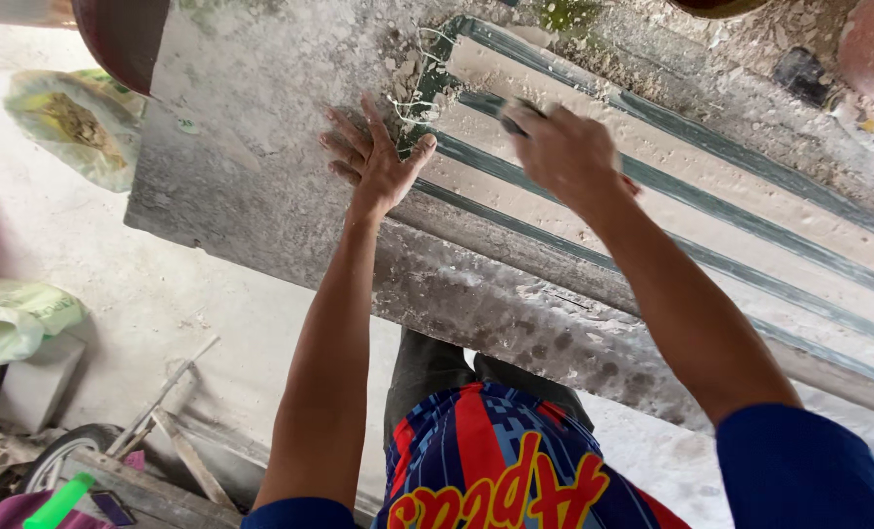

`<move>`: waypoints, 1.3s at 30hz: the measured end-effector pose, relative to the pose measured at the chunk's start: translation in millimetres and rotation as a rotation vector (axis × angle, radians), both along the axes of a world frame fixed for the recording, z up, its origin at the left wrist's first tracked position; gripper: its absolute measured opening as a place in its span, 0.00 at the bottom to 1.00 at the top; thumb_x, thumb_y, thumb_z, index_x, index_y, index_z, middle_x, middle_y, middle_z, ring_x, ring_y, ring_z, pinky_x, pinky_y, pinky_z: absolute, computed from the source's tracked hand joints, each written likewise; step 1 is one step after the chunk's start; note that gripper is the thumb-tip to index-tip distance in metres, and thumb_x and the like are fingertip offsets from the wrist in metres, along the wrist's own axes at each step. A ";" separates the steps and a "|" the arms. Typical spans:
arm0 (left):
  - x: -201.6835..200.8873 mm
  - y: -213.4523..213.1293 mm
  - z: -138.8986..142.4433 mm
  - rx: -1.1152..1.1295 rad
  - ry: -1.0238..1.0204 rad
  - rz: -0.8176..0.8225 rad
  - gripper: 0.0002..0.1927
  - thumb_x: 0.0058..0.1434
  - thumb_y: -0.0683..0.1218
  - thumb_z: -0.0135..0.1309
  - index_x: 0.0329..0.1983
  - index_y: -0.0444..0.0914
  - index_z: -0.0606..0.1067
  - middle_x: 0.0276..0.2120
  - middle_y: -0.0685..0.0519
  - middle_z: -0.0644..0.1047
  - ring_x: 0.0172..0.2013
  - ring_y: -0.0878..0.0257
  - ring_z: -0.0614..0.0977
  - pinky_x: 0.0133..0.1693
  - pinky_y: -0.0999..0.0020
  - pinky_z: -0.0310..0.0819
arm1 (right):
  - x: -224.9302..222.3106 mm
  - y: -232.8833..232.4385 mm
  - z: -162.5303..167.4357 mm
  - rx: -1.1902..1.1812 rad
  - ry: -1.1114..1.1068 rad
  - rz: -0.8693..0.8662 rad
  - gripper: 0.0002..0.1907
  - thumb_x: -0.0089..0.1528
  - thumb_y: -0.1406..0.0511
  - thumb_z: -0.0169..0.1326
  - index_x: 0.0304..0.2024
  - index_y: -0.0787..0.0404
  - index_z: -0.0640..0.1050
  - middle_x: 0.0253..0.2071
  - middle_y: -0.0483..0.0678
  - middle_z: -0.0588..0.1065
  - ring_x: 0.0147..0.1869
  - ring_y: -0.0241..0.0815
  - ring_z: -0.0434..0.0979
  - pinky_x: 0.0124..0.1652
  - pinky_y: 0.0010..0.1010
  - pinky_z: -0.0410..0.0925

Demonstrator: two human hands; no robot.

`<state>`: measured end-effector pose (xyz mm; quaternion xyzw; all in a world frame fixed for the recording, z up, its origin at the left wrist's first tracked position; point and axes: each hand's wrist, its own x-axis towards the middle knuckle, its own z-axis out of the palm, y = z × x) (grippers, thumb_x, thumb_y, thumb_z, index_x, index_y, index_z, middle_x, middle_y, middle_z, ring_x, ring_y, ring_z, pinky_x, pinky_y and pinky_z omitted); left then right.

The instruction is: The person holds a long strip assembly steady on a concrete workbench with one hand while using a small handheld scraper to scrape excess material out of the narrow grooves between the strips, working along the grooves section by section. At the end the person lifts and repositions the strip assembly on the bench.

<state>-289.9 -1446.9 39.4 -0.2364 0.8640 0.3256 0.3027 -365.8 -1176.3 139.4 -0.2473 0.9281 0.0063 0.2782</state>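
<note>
A long mould (731,211) with dark green ridges and pale plaster-filled channels lies on a dusty grey workbench (261,127). My left hand (373,157) rests flat, fingers spread, on the bench just left of the mould's end, beside plaster crumbs and white fibres (412,73). My right hand (564,152) is closed around a small dark tool (515,108), mostly hidden by the fingers, pressed onto the plaster near the mould's upper left end.
The bench's front edge (515,313) runs diagonally across the view, above my legs. On the floor at left lie plastic bags (70,113), a white block (35,382), wooden sticks (177,431), a wheel (60,451) and a green bottle (60,500).
</note>
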 end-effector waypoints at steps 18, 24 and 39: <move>5.5 1.4 -3.3 0.022 -0.023 0.011 0.69 0.46 0.88 0.39 0.77 0.55 0.21 0.71 0.38 0.12 0.66 0.26 0.13 0.64 0.23 0.15 | 10.8 16.5 -2.1 -0.037 -0.037 -0.093 0.21 0.73 0.52 0.42 0.66 0.48 0.71 0.32 0.53 0.76 0.24 0.41 0.74 0.18 0.32 0.71; 5.2 3.5 0.1 0.021 -0.036 0.025 0.70 0.45 0.88 0.41 0.76 0.56 0.21 0.71 0.38 0.12 0.66 0.28 0.13 0.64 0.24 0.13 | -18.9 -59.7 -4.5 -0.100 0.135 -0.006 0.22 0.72 0.51 0.39 0.64 0.49 0.70 0.32 0.50 0.74 0.23 0.36 0.67 0.17 0.29 0.66; 4.6 4.8 9.9 0.043 -0.077 0.013 0.68 0.48 0.86 0.42 0.76 0.55 0.20 0.71 0.36 0.13 0.67 0.29 0.13 0.65 0.26 0.13 | 0.2 -75.4 -23.8 -0.160 0.084 -0.110 0.22 0.71 0.52 0.43 0.65 0.49 0.71 0.33 0.55 0.76 0.21 0.40 0.72 0.16 0.32 0.70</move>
